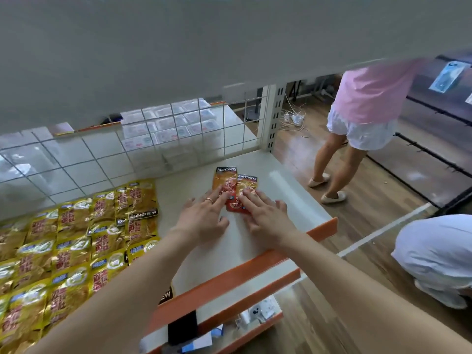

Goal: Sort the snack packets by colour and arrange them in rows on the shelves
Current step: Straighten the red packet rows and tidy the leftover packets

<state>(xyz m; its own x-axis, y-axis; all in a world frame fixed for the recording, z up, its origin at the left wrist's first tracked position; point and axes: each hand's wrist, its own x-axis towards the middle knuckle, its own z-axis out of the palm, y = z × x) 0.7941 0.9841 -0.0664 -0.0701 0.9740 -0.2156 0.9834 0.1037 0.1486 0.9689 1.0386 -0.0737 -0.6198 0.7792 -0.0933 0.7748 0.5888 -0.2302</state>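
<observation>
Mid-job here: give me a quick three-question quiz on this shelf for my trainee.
1. True or false: the left hand and right hand both rest with straight fingers on the orange packets.
2. Where do the yellow packets lie, relative to the orange ones? A: to their left. B: to their right. C: stacked on top of them.
3. Fill in: behind the shelf stands a white wire ____.
Key: 1 true; 2 A; 3 grid.

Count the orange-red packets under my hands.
2. One orange-red packet lies under the left hand fingertips; the second packet sits against its right side under the right hand, both on the white shelf. Others could be hidden beneath.
</observation>
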